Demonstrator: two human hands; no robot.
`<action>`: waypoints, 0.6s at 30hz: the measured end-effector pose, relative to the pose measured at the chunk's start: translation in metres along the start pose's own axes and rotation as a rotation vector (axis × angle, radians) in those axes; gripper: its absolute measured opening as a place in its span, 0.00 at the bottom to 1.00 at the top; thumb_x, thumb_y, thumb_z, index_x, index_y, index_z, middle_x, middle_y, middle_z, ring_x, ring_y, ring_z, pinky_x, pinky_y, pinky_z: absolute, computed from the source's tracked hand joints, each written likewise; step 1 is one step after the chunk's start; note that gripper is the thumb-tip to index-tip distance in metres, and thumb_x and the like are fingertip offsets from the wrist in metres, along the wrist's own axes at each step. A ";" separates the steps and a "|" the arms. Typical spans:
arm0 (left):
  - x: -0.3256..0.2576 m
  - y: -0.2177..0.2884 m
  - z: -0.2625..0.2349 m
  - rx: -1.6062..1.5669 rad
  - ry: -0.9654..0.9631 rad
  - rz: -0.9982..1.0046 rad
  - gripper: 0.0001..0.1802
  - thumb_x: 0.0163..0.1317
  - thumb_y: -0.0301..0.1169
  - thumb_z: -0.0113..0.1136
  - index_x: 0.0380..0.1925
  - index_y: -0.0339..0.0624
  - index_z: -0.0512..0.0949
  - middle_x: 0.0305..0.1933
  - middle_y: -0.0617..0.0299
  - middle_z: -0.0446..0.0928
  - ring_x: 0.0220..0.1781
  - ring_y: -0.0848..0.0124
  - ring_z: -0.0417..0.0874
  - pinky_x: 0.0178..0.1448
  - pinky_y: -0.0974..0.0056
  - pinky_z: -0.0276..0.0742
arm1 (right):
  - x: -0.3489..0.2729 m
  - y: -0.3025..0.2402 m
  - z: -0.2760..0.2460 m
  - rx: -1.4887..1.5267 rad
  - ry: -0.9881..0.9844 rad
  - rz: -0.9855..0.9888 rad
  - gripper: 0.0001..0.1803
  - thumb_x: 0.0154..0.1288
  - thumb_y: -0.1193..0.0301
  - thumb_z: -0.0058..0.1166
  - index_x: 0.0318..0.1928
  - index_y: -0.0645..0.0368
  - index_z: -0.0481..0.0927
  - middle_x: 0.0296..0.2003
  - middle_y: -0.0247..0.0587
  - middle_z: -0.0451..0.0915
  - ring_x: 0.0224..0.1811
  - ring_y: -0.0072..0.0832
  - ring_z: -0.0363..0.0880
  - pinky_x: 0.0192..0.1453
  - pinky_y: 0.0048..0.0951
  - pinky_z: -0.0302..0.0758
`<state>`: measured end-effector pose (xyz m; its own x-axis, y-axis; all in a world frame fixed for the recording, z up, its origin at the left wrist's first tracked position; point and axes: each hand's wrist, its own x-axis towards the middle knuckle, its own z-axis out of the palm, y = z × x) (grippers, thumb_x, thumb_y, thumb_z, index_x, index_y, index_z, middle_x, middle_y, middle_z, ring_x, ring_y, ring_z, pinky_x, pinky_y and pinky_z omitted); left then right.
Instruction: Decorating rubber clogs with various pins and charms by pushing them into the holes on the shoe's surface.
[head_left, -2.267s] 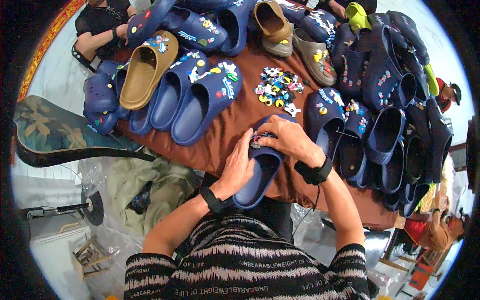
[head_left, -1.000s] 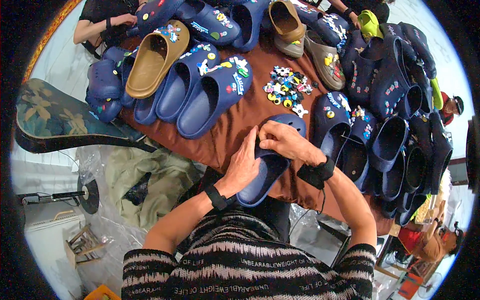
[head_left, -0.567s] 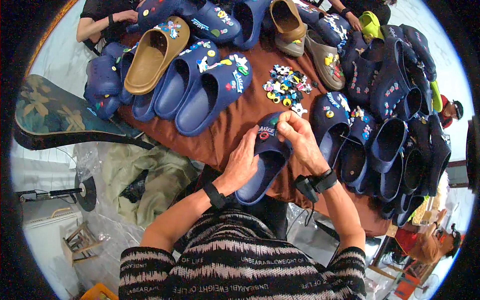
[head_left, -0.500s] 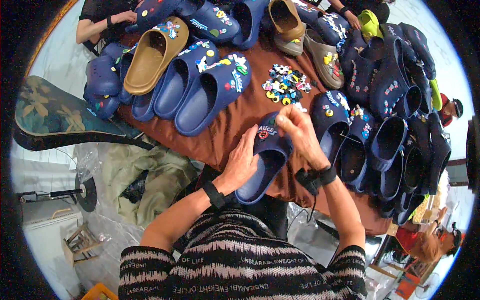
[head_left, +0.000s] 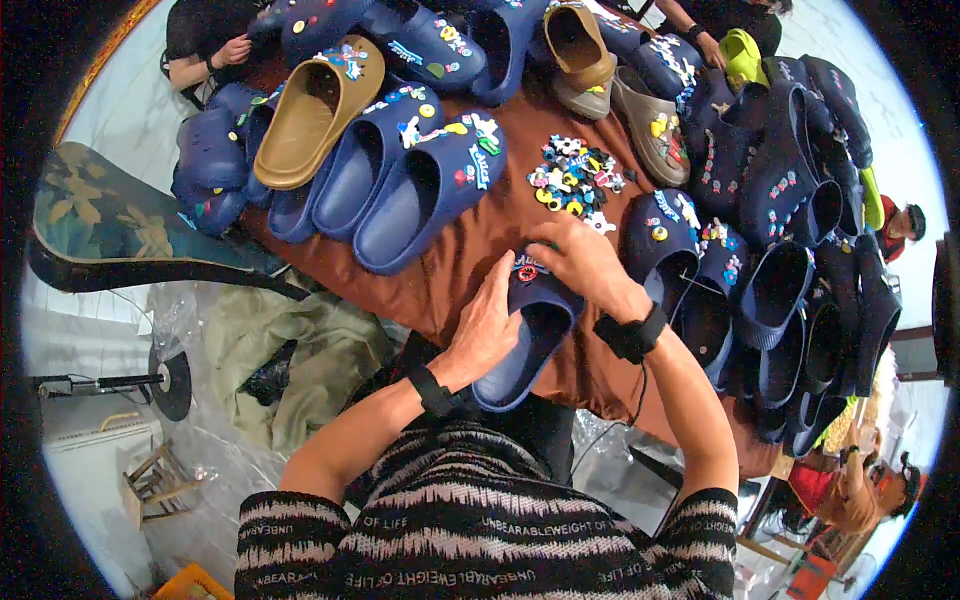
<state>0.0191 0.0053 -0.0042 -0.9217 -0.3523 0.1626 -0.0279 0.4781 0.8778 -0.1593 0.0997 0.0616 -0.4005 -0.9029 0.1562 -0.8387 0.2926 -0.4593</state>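
A navy clog (head_left: 535, 335) sits in front of me, its toe pointing away and its open heel toward my body. Against its left side lies my left hand (head_left: 485, 325), closed on the upper with the thumb near the foot opening. My right hand (head_left: 588, 262) curls over the toe from the right, its fingertips pressed to the top and front of the toe; anything small under them is hidden. A round red-and-black charm (head_left: 527, 272) and part of a white lettered charm show on the toe between the hands. Beyond lies a pile of loose colourful charms (head_left: 575, 178).
Decorated navy clogs (head_left: 415, 205) stand left, beside a brown clog (head_left: 318, 110). More dark clogs (head_left: 775, 290) crowd the right side of the brown cloth (head_left: 440, 290). Co-workers' hands (head_left: 232, 52) show at the far edge. A floral-covered seat (head_left: 130, 215) is at left.
My right hand has lowered and turned over the toe, its fingers reaching further forward and left. My left hand keeps its hold on the clog. A co-worker's hand at far left has shifted left.
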 end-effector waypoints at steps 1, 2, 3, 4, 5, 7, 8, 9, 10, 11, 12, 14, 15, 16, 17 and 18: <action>-0.001 0.000 0.001 0.000 -0.004 -0.001 0.46 0.59 0.17 0.56 0.76 0.34 0.45 0.76 0.33 0.56 0.78 0.40 0.58 0.80 0.47 0.57 | 0.003 -0.007 0.004 0.002 0.000 0.003 0.14 0.67 0.61 0.59 0.43 0.58 0.86 0.42 0.52 0.82 0.45 0.51 0.84 0.50 0.47 0.80; 0.000 0.000 0.001 -0.014 0.003 -0.039 0.47 0.59 0.18 0.56 0.77 0.34 0.44 0.76 0.32 0.55 0.78 0.39 0.58 0.79 0.47 0.57 | 0.007 -0.016 0.004 -0.062 -0.087 0.007 0.15 0.67 0.60 0.58 0.41 0.57 0.87 0.41 0.52 0.82 0.44 0.50 0.84 0.49 0.48 0.80; 0.000 0.001 0.002 -0.028 0.011 -0.078 0.48 0.60 0.18 0.56 0.77 0.35 0.42 0.76 0.31 0.55 0.78 0.38 0.57 0.79 0.47 0.57 | 0.011 -0.020 0.004 -0.126 -0.175 0.009 0.15 0.66 0.59 0.58 0.40 0.57 0.87 0.40 0.52 0.81 0.43 0.49 0.85 0.48 0.48 0.81; 0.000 0.002 0.002 -0.027 0.013 -0.077 0.48 0.60 0.18 0.56 0.77 0.35 0.42 0.76 0.31 0.55 0.78 0.38 0.57 0.79 0.47 0.57 | 0.012 -0.020 0.005 -0.126 -0.174 0.007 0.15 0.66 0.59 0.58 0.40 0.57 0.87 0.40 0.52 0.81 0.43 0.49 0.85 0.48 0.48 0.81; 0.000 0.003 0.003 -0.040 0.007 -0.083 0.49 0.60 0.18 0.57 0.77 0.35 0.41 0.77 0.31 0.54 0.78 0.38 0.57 0.79 0.47 0.57 | 0.013 -0.018 0.007 -0.199 -0.232 -0.008 0.15 0.65 0.58 0.58 0.39 0.57 0.87 0.40 0.52 0.81 0.42 0.49 0.85 0.47 0.49 0.81; 0.001 0.004 0.004 -0.056 0.008 -0.075 0.50 0.59 0.18 0.58 0.77 0.36 0.41 0.77 0.30 0.54 0.78 0.38 0.58 0.79 0.47 0.58 | 0.014 -0.009 0.014 -0.245 -0.282 -0.065 0.16 0.64 0.56 0.59 0.39 0.56 0.87 0.41 0.51 0.81 0.40 0.50 0.85 0.44 0.50 0.82; 0.000 0.004 0.004 -0.057 0.012 -0.077 0.50 0.59 0.18 0.58 0.77 0.36 0.41 0.77 0.30 0.54 0.78 0.38 0.58 0.79 0.47 0.58 | 0.014 -0.010 0.013 -0.245 -0.284 -0.069 0.16 0.64 0.56 0.59 0.39 0.56 0.87 0.41 0.51 0.81 0.40 0.50 0.85 0.44 0.50 0.82; -0.001 0.003 0.003 -0.039 0.022 -0.067 0.51 0.58 0.17 0.58 0.78 0.36 0.41 0.76 0.30 0.54 0.78 0.39 0.58 0.79 0.47 0.58 | 0.014 -0.011 0.011 -0.207 -0.282 -0.056 0.15 0.63 0.58 0.60 0.41 0.55 0.85 0.42 0.49 0.82 0.43 0.49 0.85 0.46 0.49 0.81; -0.002 0.003 0.004 -0.021 0.030 -0.056 0.51 0.58 0.17 0.59 0.78 0.37 0.41 0.76 0.30 0.55 0.78 0.39 0.58 0.79 0.47 0.58 | 0.014 -0.012 0.010 -0.170 -0.280 -0.042 0.15 0.63 0.59 0.61 0.43 0.55 0.84 0.43 0.47 0.82 0.45 0.48 0.84 0.48 0.48 0.79; -0.003 0.002 0.003 -0.023 0.029 -0.058 0.51 0.58 0.17 0.59 0.78 0.37 0.41 0.76 0.30 0.55 0.78 0.39 0.58 0.79 0.47 0.58 | 0.014 -0.014 0.008 -0.169 -0.282 -0.041 0.15 0.63 0.59 0.61 0.43 0.55 0.84 0.43 0.47 0.82 0.45 0.48 0.84 0.48 0.48 0.79; -0.003 0.002 0.003 -0.017 0.039 -0.047 0.51 0.57 0.16 0.59 0.78 0.36 0.41 0.76 0.30 0.55 0.78 0.39 0.58 0.79 0.48 0.58 | 0.016 -0.017 0.007 -0.132 -0.312 0.007 0.14 0.64 0.59 0.60 0.43 0.55 0.83 0.41 0.46 0.83 0.45 0.47 0.84 0.47 0.47 0.79; -0.003 0.002 0.002 -0.015 0.047 -0.036 0.52 0.57 0.16 0.59 0.78 0.36 0.41 0.76 0.30 0.55 0.78 0.40 0.58 0.79 0.48 0.58 | 0.014 -0.016 0.006 -0.096 -0.343 0.059 0.12 0.65 0.60 0.60 0.42 0.55 0.82 0.39 0.46 0.84 0.46 0.46 0.84 0.46 0.45 0.78; -0.002 0.002 0.001 -0.021 0.023 -0.046 0.51 0.57 0.16 0.59 0.77 0.35 0.42 0.76 0.31 0.55 0.77 0.39 0.59 0.78 0.47 0.60 | 0.010 -0.013 0.007 0.016 -0.293 0.141 0.13 0.66 0.59 0.59 0.42 0.54 0.82 0.37 0.49 0.84 0.45 0.47 0.84 0.45 0.48 0.78; -0.002 0.003 0.001 -0.027 -0.001 -0.056 0.51 0.57 0.16 0.60 0.77 0.34 0.43 0.75 0.31 0.55 0.76 0.38 0.60 0.77 0.47 0.62 | 0.005 -0.009 0.008 0.127 -0.243 0.222 0.13 0.67 0.57 0.57 0.42 0.53 0.81 0.35 0.52 0.85 0.44 0.48 0.84 0.44 0.50 0.78; -0.002 0.000 0.002 -0.028 -0.001 -0.057 0.51 0.57 0.16 0.60 0.77 0.34 0.43 0.75 0.31 0.55 0.76 0.38 0.60 0.77 0.47 0.62 | 0.000 -0.006 0.012 0.161 -0.154 0.207 0.15 0.70 0.58 0.56 0.40 0.57 0.80 0.33 0.46 0.84 0.41 0.41 0.84 0.43 0.41 0.77; -0.001 -0.002 0.003 0.006 0.007 -0.017 0.50 0.57 0.16 0.60 0.76 0.33 0.44 0.75 0.32 0.56 0.76 0.39 0.60 0.77 0.47 0.62 | -0.001 -0.001 0.016 0.162 -0.155 0.206 0.15 0.70 0.58 0.56 0.40 0.57 0.80 0.33 0.46 0.84 0.41 0.41 0.84 0.43 0.41 0.77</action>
<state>0.0192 0.0071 -0.0079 -0.9182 -0.3664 0.1509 -0.0459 0.4765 0.8780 -0.1517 0.0954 0.0481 -0.4847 -0.8706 -0.0849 -0.6705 0.4322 -0.6030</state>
